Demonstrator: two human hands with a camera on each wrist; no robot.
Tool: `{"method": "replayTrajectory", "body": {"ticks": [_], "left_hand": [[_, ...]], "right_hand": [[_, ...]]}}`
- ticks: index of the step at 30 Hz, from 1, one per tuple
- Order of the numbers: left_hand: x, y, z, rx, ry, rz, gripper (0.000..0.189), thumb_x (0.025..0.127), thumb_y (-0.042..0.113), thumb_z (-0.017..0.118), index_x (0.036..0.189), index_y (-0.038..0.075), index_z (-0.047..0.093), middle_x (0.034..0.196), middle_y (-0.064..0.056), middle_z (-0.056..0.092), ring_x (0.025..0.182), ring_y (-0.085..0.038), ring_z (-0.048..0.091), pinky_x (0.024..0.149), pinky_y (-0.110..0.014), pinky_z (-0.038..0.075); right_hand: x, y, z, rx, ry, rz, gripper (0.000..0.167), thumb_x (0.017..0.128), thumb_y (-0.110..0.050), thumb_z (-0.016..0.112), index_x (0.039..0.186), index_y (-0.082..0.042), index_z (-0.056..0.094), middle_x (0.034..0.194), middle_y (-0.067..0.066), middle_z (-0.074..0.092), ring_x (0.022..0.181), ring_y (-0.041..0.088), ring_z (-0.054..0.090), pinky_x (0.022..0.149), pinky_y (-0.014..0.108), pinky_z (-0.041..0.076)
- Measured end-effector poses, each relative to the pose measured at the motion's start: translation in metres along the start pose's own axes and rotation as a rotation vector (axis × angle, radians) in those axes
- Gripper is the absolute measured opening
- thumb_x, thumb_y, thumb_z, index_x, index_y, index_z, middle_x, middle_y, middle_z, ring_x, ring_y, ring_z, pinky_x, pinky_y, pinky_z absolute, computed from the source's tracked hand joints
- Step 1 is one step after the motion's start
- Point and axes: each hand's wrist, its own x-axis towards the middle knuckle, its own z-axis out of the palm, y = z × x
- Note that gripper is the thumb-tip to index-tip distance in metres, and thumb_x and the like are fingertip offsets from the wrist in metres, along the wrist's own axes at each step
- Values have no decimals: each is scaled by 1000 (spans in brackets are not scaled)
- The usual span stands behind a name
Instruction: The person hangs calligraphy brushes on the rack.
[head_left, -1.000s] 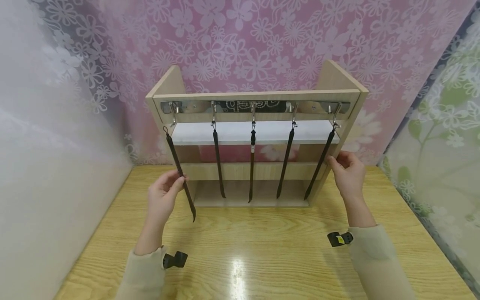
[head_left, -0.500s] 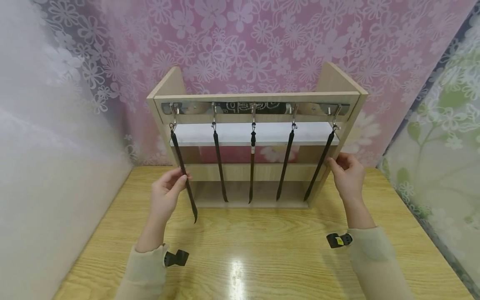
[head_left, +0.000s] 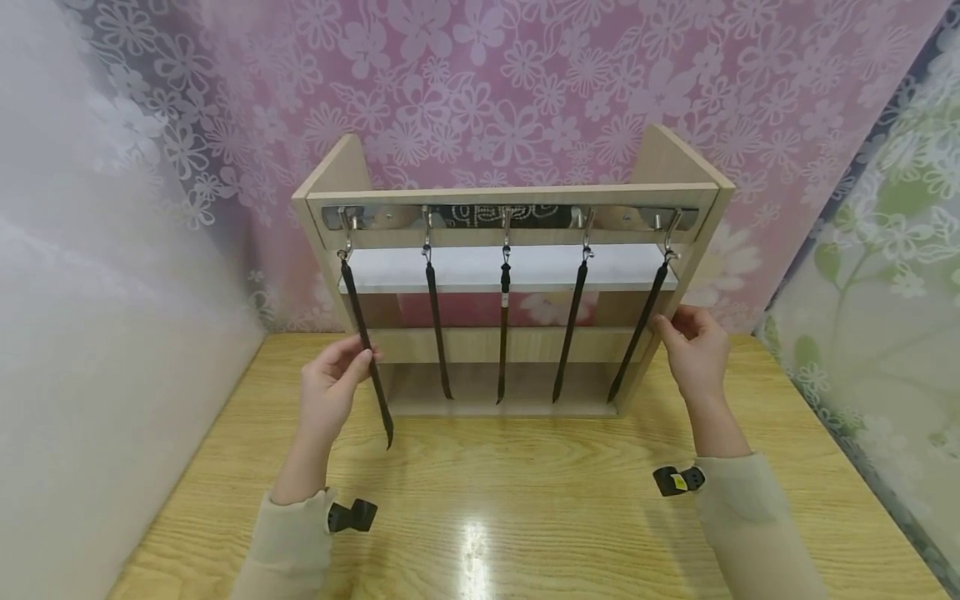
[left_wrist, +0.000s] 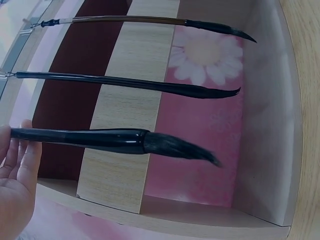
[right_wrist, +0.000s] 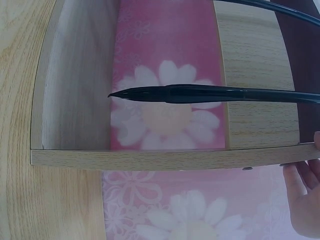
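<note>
My left hand (head_left: 327, 387) pinches the handle of the leftmost calligraphy brush (head_left: 380, 398) between thumb and fingers. That brush slants with its tip down, and its cord loop is at the leftmost hook (head_left: 346, 233). In the left wrist view the dark bristles of the same brush (left_wrist: 180, 147) point away from the hand. Several other brushes hang from the hooks, including a brown-handled middle brush (head_left: 503, 333) and a rightmost brush (head_left: 637, 333). With thumb and fingers, my right hand (head_left: 697, 354) holds the right side panel (right_wrist: 165, 160) of the wooden shelf (head_left: 517, 197).
A metal hook rail (head_left: 401, 218) runs across the shelf's top front board. Inside is a white shelf board (head_left: 468, 267). The shelf stands on a wood-grain table (head_left: 480, 483), before a pink floral backdrop (head_left: 480, 83), with a pale wall (head_left: 135, 333) at left.
My left hand has shifted slightly right with the brush, and its loop has gone from below and left of the leftmost hook to the hook. My right hand stays on the side panel.
</note>
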Motion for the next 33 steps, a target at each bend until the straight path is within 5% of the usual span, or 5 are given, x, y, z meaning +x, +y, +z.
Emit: {"method": "replayTrajectory", "body": {"ticks": [4,14,23,33], "left_hand": [[0,2,1,1,6,-6,18,83,-6,56,94,6,64,85,-19,63,78,-21,62,68,-27,54],[1,4,2,63,12,-61,25,84,-2,56,101,-21,51,87,-16,63,78,-18,62,67,-23,53],[4,2,1,121,5,-79,21,85,-2,55,102,-15,56,88,-21,61,80,-21,62,68,-24,53],[11,-12,-3,209,76,-146,19,85,1,56,100,-11,57,91,-24,60,82,-18,61,69,-19,52]], "right_hand": [[-1,-1,0,-9,-3,2,27,80,-15,65,99,4,60,80,-12,54,74,-4,52,61,9,43],[-3,-4,-1,6,-3,-10,22,81,-12,64,95,3,60,81,-12,55,74,-5,52,62,9,42],[-2,-5,-1,0,-4,-7,24,81,-13,64,97,4,60,82,-10,55,73,-4,52,61,10,42],[-2,-5,0,3,-5,-8,25,81,-13,64,97,7,59,81,-10,53,74,-3,52,64,9,43]]}}
